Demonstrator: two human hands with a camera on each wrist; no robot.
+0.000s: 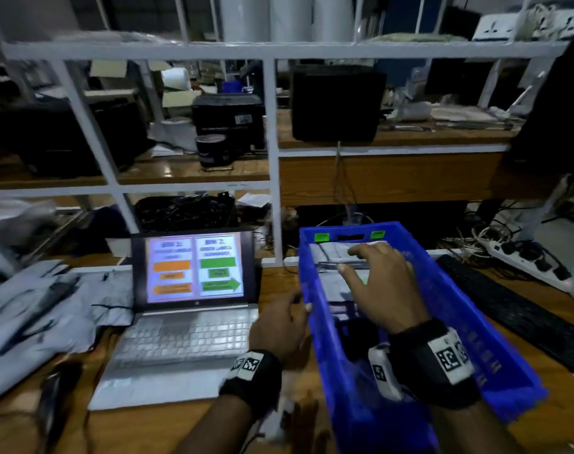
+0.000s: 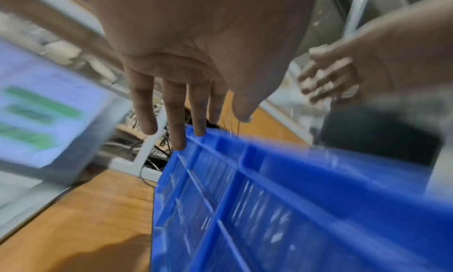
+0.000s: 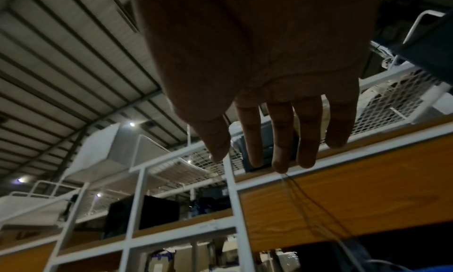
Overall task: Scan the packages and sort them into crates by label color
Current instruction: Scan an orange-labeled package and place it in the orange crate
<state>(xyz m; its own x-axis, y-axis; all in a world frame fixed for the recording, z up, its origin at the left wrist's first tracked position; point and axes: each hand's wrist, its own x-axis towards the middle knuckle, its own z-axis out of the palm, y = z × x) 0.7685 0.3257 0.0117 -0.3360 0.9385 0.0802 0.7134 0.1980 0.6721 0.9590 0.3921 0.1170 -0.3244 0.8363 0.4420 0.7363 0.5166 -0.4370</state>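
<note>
A blue crate (image 1: pixel 495 348) with green tags on its far wall stands on the wooden desk, right of the laptop. Grey packages (image 1: pixel 331 253) lie inside it at the far end. My right hand (image 1: pixel 374 280) hovers over them, fingers spread and holding nothing; in the right wrist view its fingers (image 3: pixel 282 140) are straight. My left hand (image 1: pixel 282 326) is beside the crate's left wall (image 2: pixel 245 198), fingers (image 2: pixel 176 113) straight and empty. A heap of grey packages (image 1: pixel 46 309) lies at the desk's left.
An open laptop (image 1: pixel 190 309) shows an orange and a green bin panel. A black handheld device (image 1: pixel 56 401) lies at front left. A black keyboard (image 1: pixel 514 309) and a power strip (image 1: pixel 534 263) sit to the right. A white shelf frame (image 1: pixel 272 152) stands behind.
</note>
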